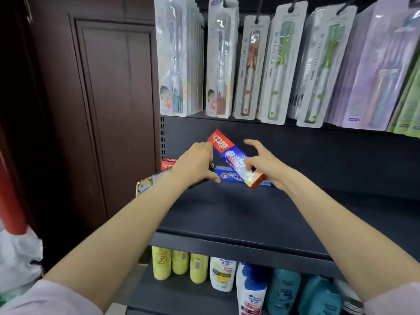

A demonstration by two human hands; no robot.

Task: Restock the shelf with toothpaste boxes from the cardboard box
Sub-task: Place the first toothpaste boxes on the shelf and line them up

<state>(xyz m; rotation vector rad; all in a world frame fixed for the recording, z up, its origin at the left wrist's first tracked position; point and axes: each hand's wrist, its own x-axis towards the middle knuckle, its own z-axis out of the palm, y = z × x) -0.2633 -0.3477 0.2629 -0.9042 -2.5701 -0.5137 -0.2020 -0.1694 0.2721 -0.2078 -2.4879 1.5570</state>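
Shelf [238, 214]: a dark metal deck at arm height, mostly bare at the front; what stock it carries sits pushed to the rear left corner — probably so the row fills from the back wall forward.
Toothbrush packs [279, 64]: hung on pegs just above, their lower edges close over the working space, which likely explains the low, tilted entry of the box in hand.
Lower shelf bottles [223, 273]: yellow, white and teal bottles stand upright under the deck (no part of this step).
Cardboard box: not in view, so the supply left cannot be judged.
Red-and-blue toothpaste box [236, 159]: held off the deck, slanted, red end up and left, lower end down and right; it crosses over the blue box without being set down.
Blue toothpaste box [229, 176]: lying flat, lengthwise along the back wall — the base the new one seems meant to join.
Other boxes at left: a red toothpaste box [168, 163] and a dark pack [147, 183] that juts past the shelf edge.
Right hand [267, 165]: its grip pinches the lower half of the slanted box, upper fingers spread loose.
Left hand [195, 165]: fingers fairly straight, tips touching the box's red end, thumb stretched down towards the deck — steadying, it seems, not gripping.
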